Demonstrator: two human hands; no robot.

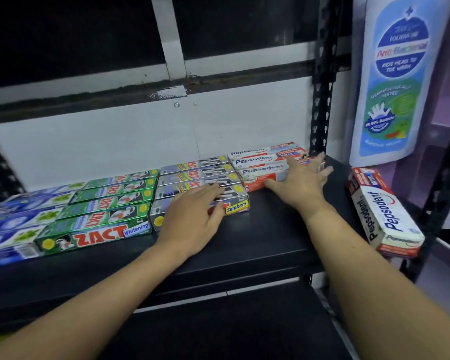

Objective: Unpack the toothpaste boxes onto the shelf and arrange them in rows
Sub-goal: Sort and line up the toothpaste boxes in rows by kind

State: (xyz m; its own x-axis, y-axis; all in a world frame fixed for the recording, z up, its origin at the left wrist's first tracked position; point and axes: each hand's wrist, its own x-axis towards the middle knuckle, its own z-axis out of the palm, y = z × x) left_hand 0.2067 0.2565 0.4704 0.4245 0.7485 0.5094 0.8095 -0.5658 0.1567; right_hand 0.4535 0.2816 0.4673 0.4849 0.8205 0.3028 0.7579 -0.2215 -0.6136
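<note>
Toothpaste boxes lie in rows on the black shelf. From the left: blue boxes, green Zact boxes, silver Zact Smokers boxes, and red-white Pepsodent boxes at the back right. My left hand lies flat on the front silver Smokers box, fingers straight. My right hand rests with spread fingers on the front Pepsodent box, thumb against its front face. One more Pepsodent pack lies apart at the shelf's right edge, turned lengthwise.
A perforated black upright stands at the shelf's back right corner. A blue-white soap poster hangs to the right. A white panel backs the shelf. A lower black shelf sits beneath.
</note>
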